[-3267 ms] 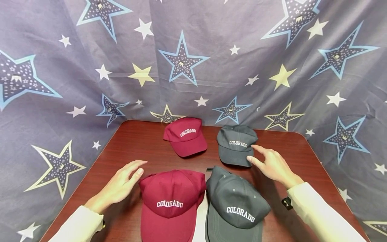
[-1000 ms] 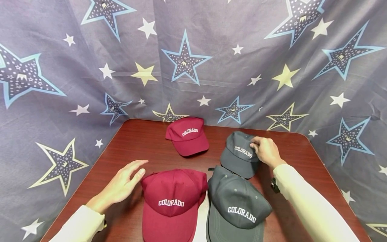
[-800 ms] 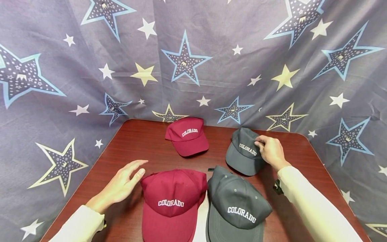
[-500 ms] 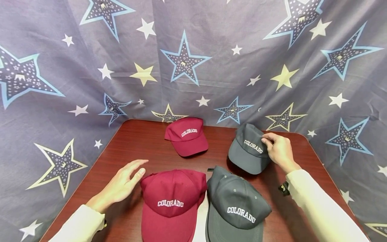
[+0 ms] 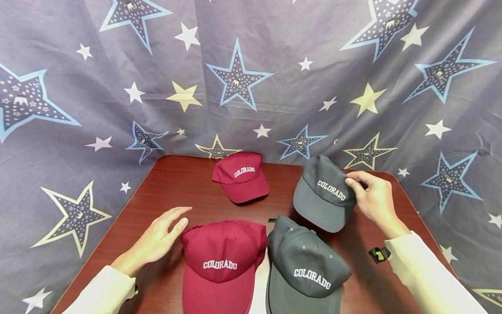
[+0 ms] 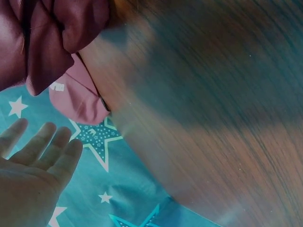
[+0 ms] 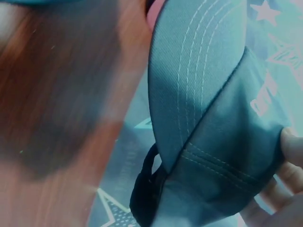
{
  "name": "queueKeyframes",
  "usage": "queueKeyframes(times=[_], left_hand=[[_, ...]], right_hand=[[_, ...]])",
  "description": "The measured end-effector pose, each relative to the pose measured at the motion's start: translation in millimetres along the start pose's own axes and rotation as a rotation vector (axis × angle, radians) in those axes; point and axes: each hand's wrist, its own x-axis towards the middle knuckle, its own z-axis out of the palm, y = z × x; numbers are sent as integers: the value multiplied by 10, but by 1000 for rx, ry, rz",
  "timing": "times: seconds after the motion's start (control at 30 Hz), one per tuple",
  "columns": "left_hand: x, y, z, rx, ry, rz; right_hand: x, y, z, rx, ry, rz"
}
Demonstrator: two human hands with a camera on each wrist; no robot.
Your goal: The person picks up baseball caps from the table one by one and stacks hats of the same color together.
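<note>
My right hand pinches the crown of a dark grey baseball cap lettered COLORADO, thumb in front. In the right wrist view the cap's stitched brim shows, with the thumb on the crown's side; the cap looks raised off the table. My left hand holds nothing, its fingers extended beside a large maroon cap at the front. To the right of that cap sits another dark grey cap. A smaller-looking maroon cap lies at the back of the table.
The reddish-brown wooden table meets a grey curtain printed with stars at its back and sides. Something white lies between the two front caps.
My right hand has taken hold of the back grey cap, lifted it and moved it right; it now looks larger and turned. The left hand and the other caps stay put.
</note>
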Motion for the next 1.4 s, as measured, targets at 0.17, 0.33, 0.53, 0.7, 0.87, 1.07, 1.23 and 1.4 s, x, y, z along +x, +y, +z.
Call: queueKeyframes(times=[0.17,0.33,0.53,0.7,0.87,1.07,1.23,1.4], left_hand=[[-1,-12,5,-7,6,9],[1,-35,9,-7,11,19],[0,-37,8,-11,10,14],[3,-28,2,-12,5,10],[5,-20,-8,-16,4,7],[13,-11,-15,-8,5,14],[28,-11,-9,-3,-2,10],[39,-35,-9,13,-11,2]], right_hand=[[-34,-159,-84,30,0,-20],[-86,-280,-160,57,-19,-27],[-187,-418,-217,81,-55,-59],[-280,-548,-293,100,-68,-92],[-378,-649,-367,130,-78,-161],[-524,-730,-438,179,-90,-252],[-636,-786,-462,236,-76,-334],[-751,-839,-461,260,-73,-389]])
